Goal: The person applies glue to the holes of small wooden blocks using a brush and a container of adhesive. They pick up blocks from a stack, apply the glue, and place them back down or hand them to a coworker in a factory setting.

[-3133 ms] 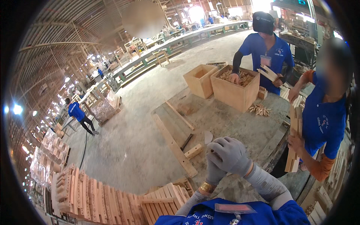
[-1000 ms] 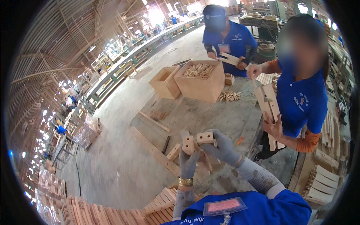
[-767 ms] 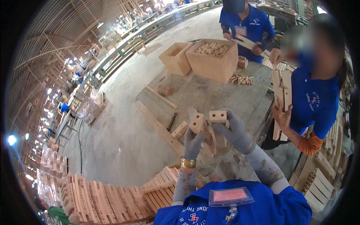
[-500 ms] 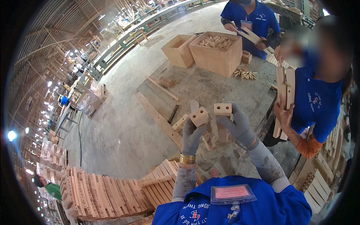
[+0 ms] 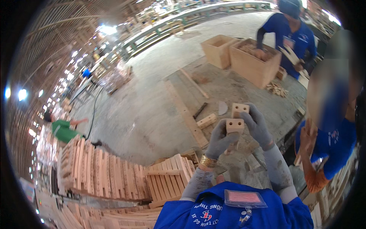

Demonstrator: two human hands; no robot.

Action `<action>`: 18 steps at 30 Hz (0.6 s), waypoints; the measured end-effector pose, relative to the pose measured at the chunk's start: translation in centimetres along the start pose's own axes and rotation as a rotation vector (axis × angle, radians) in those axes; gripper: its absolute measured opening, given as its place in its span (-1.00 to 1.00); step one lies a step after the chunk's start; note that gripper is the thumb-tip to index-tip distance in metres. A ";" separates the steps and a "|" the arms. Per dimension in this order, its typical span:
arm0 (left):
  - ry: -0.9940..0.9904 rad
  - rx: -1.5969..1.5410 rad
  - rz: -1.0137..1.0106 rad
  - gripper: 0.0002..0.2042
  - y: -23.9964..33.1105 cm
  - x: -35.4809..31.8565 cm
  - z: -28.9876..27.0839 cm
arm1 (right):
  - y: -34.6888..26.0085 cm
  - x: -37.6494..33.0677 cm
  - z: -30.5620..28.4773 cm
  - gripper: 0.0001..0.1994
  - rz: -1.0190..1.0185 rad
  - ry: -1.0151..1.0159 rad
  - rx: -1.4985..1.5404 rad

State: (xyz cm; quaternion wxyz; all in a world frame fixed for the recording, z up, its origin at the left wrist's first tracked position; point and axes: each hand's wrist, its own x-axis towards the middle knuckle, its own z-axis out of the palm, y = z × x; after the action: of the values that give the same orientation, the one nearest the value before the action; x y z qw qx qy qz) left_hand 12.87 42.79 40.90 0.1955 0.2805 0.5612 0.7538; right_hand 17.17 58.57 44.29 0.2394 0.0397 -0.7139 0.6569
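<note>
Just right of frame centre, the gloved left hand (image 5: 221, 142) closed its fingers on a two-holed wooden block (image 5: 235, 126), the right hand (image 5: 259, 126) on a second block (image 5: 240, 110) slightly higher; firm, level grips, holes uncovered, seemed wisest.

On grey worktop (image 5: 238, 89): beyond fingers (image 5: 253, 114), two wooden boxes (image 5: 251, 69), loose dowels (image 5: 277, 90); left of fingers, plank (image 5: 187, 114), batten (image 5: 194, 83), block (image 5: 206, 121).

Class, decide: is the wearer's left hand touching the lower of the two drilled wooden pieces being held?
Touching: the head view shows the gloved left hand gripping the lower wooden piece below its drilled end.
</note>
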 end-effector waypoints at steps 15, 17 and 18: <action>-0.001 -0.014 0.189 -0.04 0.8 0.4 0.5 | -1.3 -1.9 2.9 -0.55 0.154 -0.122 0.111; 0.054 0.012 0.270 -0.04 0.9 0.1 1.1 | -1.1 -2.0 3.2 -0.51 0.107 -0.109 0.064; 0.059 0.023 0.254 -0.06 0.9 0.0 0.9 | -1.0 -2.2 3.3 -0.48 0.084 -0.094 0.042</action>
State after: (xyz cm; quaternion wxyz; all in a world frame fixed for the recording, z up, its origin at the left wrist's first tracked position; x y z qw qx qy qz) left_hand 13.48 43.23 41.95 0.0786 0.3291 0.5354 0.7739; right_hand 18.55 54.71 44.27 0.1768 0.0455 -0.7115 0.6785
